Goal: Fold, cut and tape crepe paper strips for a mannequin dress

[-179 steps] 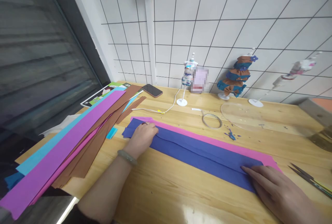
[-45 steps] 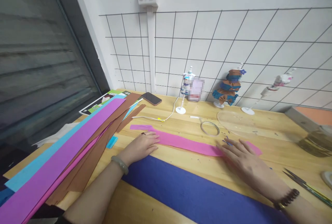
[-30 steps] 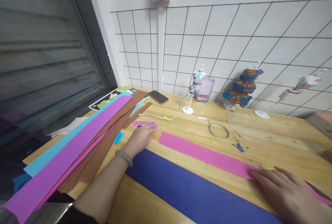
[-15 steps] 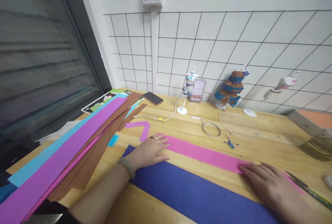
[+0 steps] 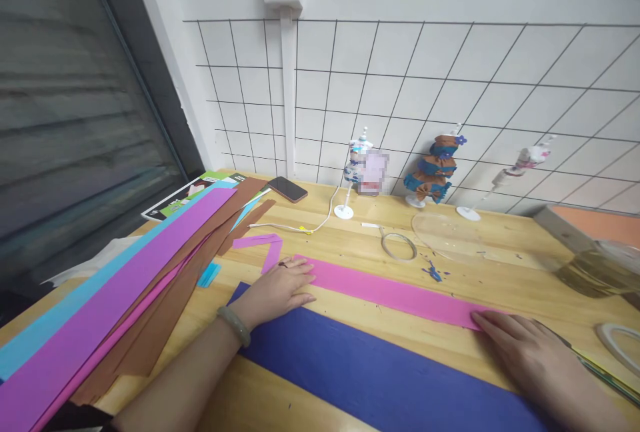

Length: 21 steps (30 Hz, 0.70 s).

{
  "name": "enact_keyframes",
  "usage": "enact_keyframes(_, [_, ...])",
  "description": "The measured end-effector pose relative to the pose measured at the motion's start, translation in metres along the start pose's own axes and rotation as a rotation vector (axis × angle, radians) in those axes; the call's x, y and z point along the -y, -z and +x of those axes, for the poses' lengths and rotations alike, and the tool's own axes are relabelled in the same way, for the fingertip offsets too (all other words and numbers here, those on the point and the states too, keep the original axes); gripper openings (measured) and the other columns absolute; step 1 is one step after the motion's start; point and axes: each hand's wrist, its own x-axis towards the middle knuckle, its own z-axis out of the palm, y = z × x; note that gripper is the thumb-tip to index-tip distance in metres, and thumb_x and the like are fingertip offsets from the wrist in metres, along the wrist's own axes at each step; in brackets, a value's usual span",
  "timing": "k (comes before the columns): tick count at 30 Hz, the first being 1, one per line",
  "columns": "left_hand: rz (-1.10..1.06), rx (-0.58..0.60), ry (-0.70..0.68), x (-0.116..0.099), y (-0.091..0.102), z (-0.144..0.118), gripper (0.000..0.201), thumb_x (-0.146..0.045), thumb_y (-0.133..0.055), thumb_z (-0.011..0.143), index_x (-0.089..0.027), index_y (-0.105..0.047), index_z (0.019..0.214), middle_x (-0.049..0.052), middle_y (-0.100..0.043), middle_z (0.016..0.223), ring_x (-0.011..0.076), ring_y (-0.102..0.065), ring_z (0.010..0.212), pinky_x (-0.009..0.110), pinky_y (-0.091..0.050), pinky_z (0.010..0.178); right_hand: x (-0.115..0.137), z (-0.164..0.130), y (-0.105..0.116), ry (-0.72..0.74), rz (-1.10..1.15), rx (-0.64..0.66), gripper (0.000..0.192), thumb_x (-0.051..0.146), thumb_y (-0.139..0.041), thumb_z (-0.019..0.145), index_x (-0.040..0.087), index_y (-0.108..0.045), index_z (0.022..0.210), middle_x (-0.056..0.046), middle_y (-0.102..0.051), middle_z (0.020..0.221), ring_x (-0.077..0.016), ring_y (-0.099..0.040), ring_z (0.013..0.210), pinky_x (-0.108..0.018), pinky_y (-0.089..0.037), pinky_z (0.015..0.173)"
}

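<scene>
Pink paper strip (image 5: pixel 390 291) lies flat on the wooden table (image 5: pixel 465 252), running from left-centre out toward the right, slightly diagonal. My left hand (image 5: pixel 277 289) is palm-down on its left end, fingers loosely together and extended, pressing the paper to the table; not pinching anything. My right hand (image 5: pixel 530 352) is palm-down on the right end, fingers slightly spread, tips on the strip, covering that end. Just in front of the strip, nearer me, a wide dark blue sheet (image 5: pixel 370 372) lies roughly parallel, with a band of bare table between them; the heel of my left hand overlaps its far edge. Small purple offcut (image 5: pixel 265 245) sits just beyond my left fingers, bent into an angle. Further left: a fanned stack of long sheets (image 5: pixel 135 285) in purple, brown and light blue, hanging over the table's near left edge. Behind the strip: a wire loop (image 5: pixel 397 245), blue scraps (image 5: pixel 431 272), a clear disc (image 5: pixel 445 229), a white cable (image 5: pixel 305 224) and a phone (image 5: pixel 287 189). Three small figurines on stands (image 5: pixel 433 172) stand along the wall under the wire grid (image 5: pixel 450 92). Tape roll (image 5: pixel 620 345) at the far right, near my right hand.
</scene>
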Motion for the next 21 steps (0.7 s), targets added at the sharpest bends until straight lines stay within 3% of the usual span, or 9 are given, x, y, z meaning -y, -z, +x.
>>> enact_keyframes(9, [-0.015, -0.018, -0.001, 0.001, 0.000, -0.001, 0.038, -0.042, -0.046, 0.088, -0.022, -0.055, 0.119, 0.007, -0.053, 0.128, 0.0233, -0.041, 0.125, 0.040, -0.029, 0.106, 0.002, -0.011, -0.005, -0.011, -0.003, -0.024, 0.037, 0.024, -0.039, 0.086, 0.013, -0.063, 0.112, -0.010, -0.063, 0.116, -0.0265, -0.059, 0.103, -0.045, -0.048, 0.089])
enact_keyframes(16, [-0.021, -0.022, 0.002, 0.001, 0.000, -0.001, 0.037, -0.040, -0.048, 0.087, -0.022, -0.056, 0.118, 0.007, -0.053, 0.128, 0.0227, -0.041, 0.125, 0.040, -0.029, 0.107, 0.006, -0.012, 0.009, 0.031, -0.061, -0.050, 0.037, 0.022, -0.036, 0.086, 0.015, -0.068, 0.104, -0.008, -0.065, 0.113, -0.0245, -0.062, 0.098, -0.039, -0.053, 0.082])
enact_keyframes(21, [-0.034, -0.022, 0.014, 0.001, 0.001, -0.001, 0.038, -0.040, -0.048, 0.087, -0.022, -0.056, 0.119, 0.007, -0.053, 0.129, 0.0223, -0.041, 0.125, 0.040, -0.028, 0.108, 0.002, -0.021, 0.008, 0.039, -0.083, -0.094, 0.040, 0.020, -0.033, 0.084, 0.018, -0.070, 0.101, -0.010, -0.066, 0.111, -0.0271, -0.063, 0.095, -0.046, -0.052, 0.082])
